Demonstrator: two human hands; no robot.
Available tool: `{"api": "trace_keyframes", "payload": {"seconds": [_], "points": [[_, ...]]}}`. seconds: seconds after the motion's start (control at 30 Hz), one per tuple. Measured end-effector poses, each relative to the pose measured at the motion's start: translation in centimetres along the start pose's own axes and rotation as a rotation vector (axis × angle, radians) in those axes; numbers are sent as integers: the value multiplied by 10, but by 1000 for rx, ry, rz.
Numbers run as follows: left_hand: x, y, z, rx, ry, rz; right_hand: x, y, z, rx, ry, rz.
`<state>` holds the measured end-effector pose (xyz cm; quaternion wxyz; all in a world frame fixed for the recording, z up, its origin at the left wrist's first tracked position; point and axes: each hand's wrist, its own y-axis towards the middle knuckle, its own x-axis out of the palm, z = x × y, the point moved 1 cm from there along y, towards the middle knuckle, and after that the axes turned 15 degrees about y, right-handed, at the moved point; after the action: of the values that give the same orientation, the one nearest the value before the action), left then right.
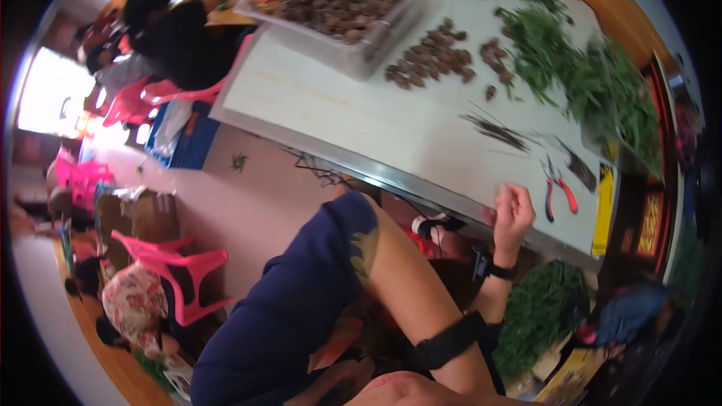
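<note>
My right hand [514, 210] is raised at the table's near edge, fingers loosely curled and apart from the thumb, with nothing visible in it. A black band and a small device circle its wrist. My left arm is bent sharply, its forearm coming back toward the lower edge with a black strap [450, 340] on it. Only part of my left hand [406, 389] shows there; its fingers are hidden. Nearest my right hand lie pliers [555, 188] with red and black handles, thin dark wires or stems [496, 133] and a dark flat piece [577, 168].
Brown cone-like pieces fill a clear plastic bin [359, 62] on the white table [301, 113]; loose ones [430, 59] lie beside it. Green foliage [560, 68] covers the far right, more [543, 316] lies below. A yellow strip [603, 210] edges the table. People and pink chairs [177, 267] stand left.
</note>
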<state>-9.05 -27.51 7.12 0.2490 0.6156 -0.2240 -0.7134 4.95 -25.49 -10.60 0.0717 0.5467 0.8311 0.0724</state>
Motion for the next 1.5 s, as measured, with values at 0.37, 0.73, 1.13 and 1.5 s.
{"api": "trace_keyframes", "payload": {"seconds": [0.37,0.73,1.13,1.5], "points": [[-65,-70,-5,-409,192,-163,-18,-6,6,-29,-44,-14],[-54,-60,-12,-522,115,-202,-15,-1,4,-2,-91,-26],[-90,-133,-24,-514,-357,-11,-6,0,13,105,12,47],[-76,-253,-148,-1262,584,-284,-4,2,-2,-108,39,80]]}}
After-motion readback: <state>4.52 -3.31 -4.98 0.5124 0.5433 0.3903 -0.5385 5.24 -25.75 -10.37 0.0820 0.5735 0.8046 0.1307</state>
